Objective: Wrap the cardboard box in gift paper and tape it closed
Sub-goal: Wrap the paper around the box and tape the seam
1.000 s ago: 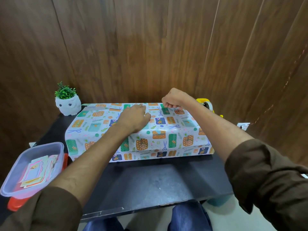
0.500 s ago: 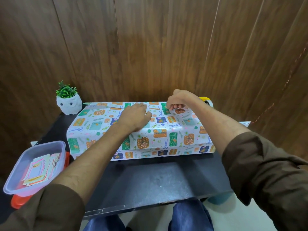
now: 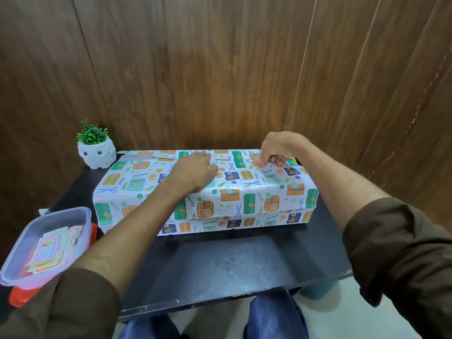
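Observation:
The cardboard box lies long-side toward me on the black table (image 3: pixel 220 263), fully covered by colourful gift paper (image 3: pixel 234 199) printed with presents and scissors; no bare cardboard shows. My left hand (image 3: pixel 195 171) lies palm down on the top middle of the paper and presses it flat. My right hand (image 3: pixel 276 150) hovers at the far right of the top, its fingertips curled down and pinching at the paper near the seam. Whether a piece of tape is between those fingers cannot be made out.
A white owl pot with a green plant (image 3: pixel 96 149) stands at the back left. A clear plastic tub of cards (image 3: pixel 46 243) sits on something red at the left edge. A yellow tape dispenser (image 3: pixel 296 159) peeks out behind my right hand. Wood panels close the back.
My right hand has slid to the right along the far top edge of the wrapped box. My left hand stays pressed on the middle.

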